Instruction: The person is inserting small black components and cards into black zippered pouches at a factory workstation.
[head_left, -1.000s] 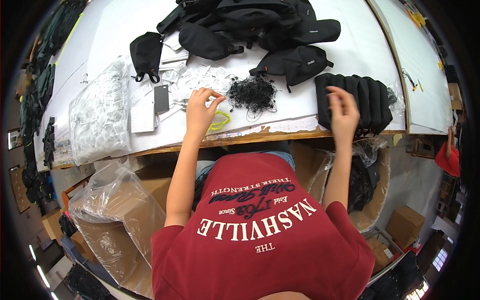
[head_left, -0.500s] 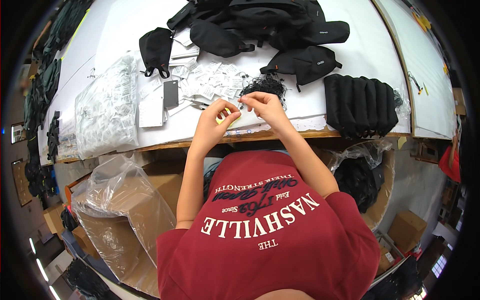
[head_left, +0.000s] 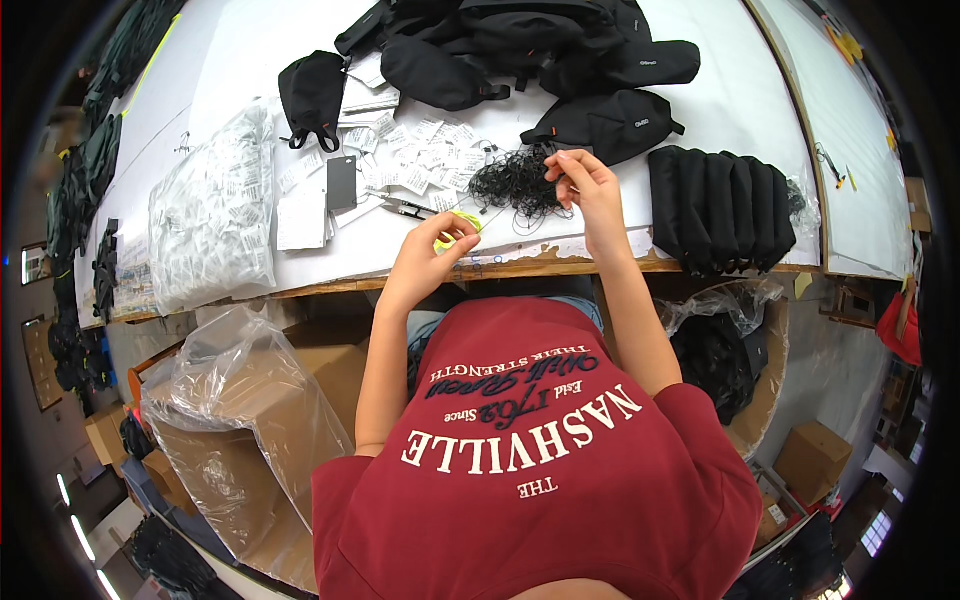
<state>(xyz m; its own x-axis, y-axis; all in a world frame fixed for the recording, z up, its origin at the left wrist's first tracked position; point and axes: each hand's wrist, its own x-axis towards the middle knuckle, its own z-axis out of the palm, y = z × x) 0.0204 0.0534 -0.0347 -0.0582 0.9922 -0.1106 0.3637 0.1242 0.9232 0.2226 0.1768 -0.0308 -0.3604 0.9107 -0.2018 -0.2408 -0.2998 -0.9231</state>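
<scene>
Near the table's front edge, my left hand (head_left: 432, 252) is closed with thumb and fingertips together. Whatever lies between them is too small to make out. Just behind those fingertips shows a bright yellow-green thing (head_left: 466, 218), partly covered by the hand. My right hand (head_left: 590, 193) is raised at the right side of a tangle of thin black strings (head_left: 515, 185). Its thumb and fingers are pinched, and I cannot make out what they hold. Black-handled snippers (head_left: 408, 208) lie left of the yellow-green thing. Many loose white printed tags (head_left: 425, 155) spread behind them.
At left lies a clear bag full of white tags (head_left: 212, 215), beside a stack of white cards (head_left: 303, 222) and a dark grey card (head_left: 342, 184). Black pouches (head_left: 610, 125) are heaped at the back; more stand in a row (head_left: 720, 212) at right. Plastic-lined cartons (head_left: 235, 400) flank me.
My right hand has moved away from my left, rightward and slightly farther back, to the string tangle. My left hand stays nearly in place, and more of the yellow-green thing shows.
</scene>
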